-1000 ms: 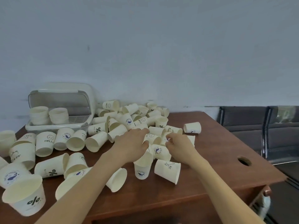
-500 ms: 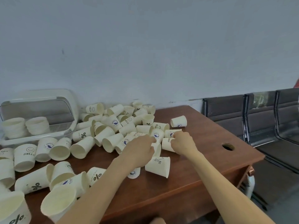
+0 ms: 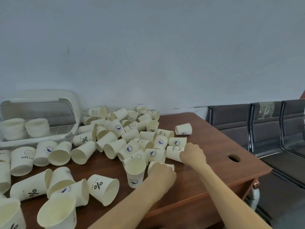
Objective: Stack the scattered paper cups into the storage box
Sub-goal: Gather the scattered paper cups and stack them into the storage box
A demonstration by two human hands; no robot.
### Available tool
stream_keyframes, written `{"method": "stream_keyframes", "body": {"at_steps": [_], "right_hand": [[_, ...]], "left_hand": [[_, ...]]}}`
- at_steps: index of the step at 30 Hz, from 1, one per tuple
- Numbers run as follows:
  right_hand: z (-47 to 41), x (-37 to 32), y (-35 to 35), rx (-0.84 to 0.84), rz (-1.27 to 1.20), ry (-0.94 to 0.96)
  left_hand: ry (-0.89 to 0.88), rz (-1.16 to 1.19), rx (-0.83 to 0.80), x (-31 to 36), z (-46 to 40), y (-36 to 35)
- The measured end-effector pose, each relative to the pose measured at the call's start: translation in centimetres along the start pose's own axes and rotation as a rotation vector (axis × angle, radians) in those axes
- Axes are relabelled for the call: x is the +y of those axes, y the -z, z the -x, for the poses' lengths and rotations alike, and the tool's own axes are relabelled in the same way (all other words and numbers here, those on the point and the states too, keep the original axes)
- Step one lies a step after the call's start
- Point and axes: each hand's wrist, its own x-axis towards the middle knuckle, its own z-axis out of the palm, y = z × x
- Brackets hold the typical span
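Paper cups (image 3: 132, 133) lie scattered over the wooden table (image 3: 212, 164), most on their sides with long axes level and mouths turned toward the near left edge. One upright cup (image 3: 135, 172) stands mouth up in front of the pile, its long axis vertical, a blue round print on its wall. Just right of the upright cup, the left hand (image 3: 160, 173) curls its fingers over a cup lying on its side (image 3: 170, 166), of which only the rim shows. Farther right of the upright cup, the right hand (image 3: 192, 154) grips the mouth end of another lying cup (image 3: 173, 152), whose base points left into the pile. A lone cup (image 3: 183, 128) lies apart, beyond the right hand. Far left of the upright cup, against the wall (image 3: 148, 55), the storage box (image 3: 49, 138) has its lid raised and holds two short stacks (image 3: 26, 128), mouths up. Dark chairs (image 3: 257, 128) stand off the table's right side.
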Motion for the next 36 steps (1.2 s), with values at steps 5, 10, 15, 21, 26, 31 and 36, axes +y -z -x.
{"method": "stream_keyframes", "body": {"at_steps": [5,10,15,21,26,31,36], "right_hand": [[-0.5,0.6,-0.2,-0.017,-0.023,-0.027],[-1.2,0.5,-0.9,-0.061,-0.094,-0.07],[-1.5,-0.3,-2.4,0.024,-0.25,-0.159],[-1.5,-1.7,-3.4,0.093,-0.404,-0.239],[-1.0,-2.8,-3.2,0.174,-0.424,-0.174],[0.4,-4.8,-1.4,0.296,-0.318,0.0],[1.6,-8.6,-0.1,0.356,-0.263,0.195]], "left_hand": [[-0.036,0.002,0.049,-0.4,0.0,0.7],[0.009,0.066,0.138,-1.1,1.5,2.1],[0.206,0.194,0.29,-2.9,3.2,2.9],[0.326,0.322,0.394,-4.9,4.1,2.3],[0.378,0.418,0.484,-6.4,4.7,2.3],[0.412,0.491,0.554,-7.9,5.5,2.4],[0.475,0.524,0.626,-10.1,7.0,2.8]]}}
